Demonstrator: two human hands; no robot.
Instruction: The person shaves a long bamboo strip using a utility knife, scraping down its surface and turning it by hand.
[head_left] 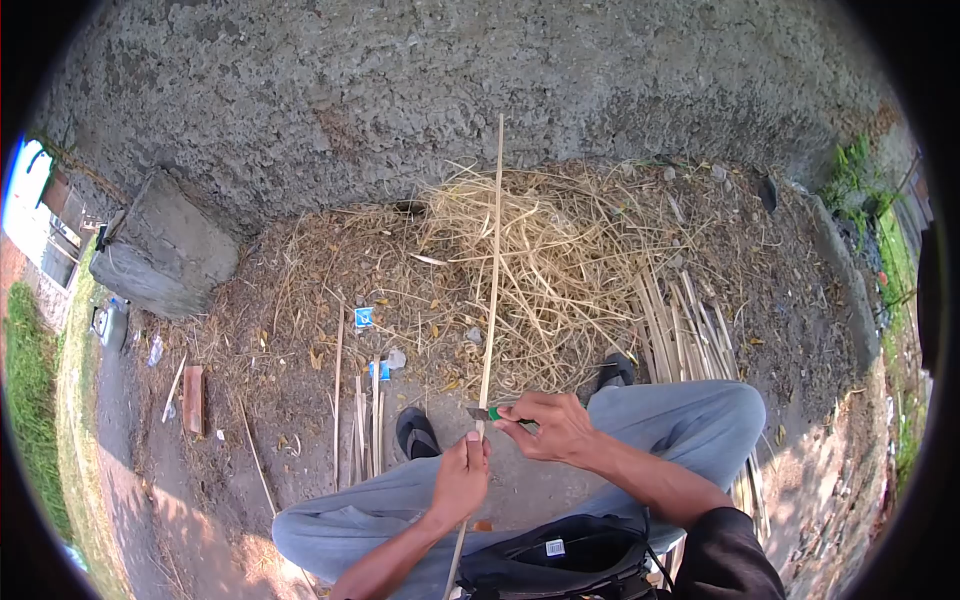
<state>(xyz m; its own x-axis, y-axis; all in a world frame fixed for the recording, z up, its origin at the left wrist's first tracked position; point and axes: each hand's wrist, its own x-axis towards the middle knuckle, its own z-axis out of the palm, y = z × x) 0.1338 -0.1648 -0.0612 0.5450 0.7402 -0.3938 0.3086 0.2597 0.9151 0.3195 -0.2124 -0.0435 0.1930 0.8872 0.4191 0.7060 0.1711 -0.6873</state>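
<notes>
A long, thin pale strip (pixel 494 250), like split bamboo, runs from my lap up toward the wall. My left hand (pixel 462 482) pinches it between thumb and fingers near its lower part. Just above, on the right, my right hand (pixel 548 426) is closed round the green handle of a small knife (pixel 482 412). The knife's blade lies against the strip, a little above my left thumb. Below my hands the strip passes over my legs beside a black bag (pixel 555 562).
A heap of shavings (pixel 540 260) lies before a rough wall (pixel 400 90). Bundled strips (pixel 690 330) lie at the right, a few more strips (pixel 340 390) at the left. Further left are a brick (pixel 194 400) and a concrete block (pixel 170 245). My sandalled feet rest below the heap.
</notes>
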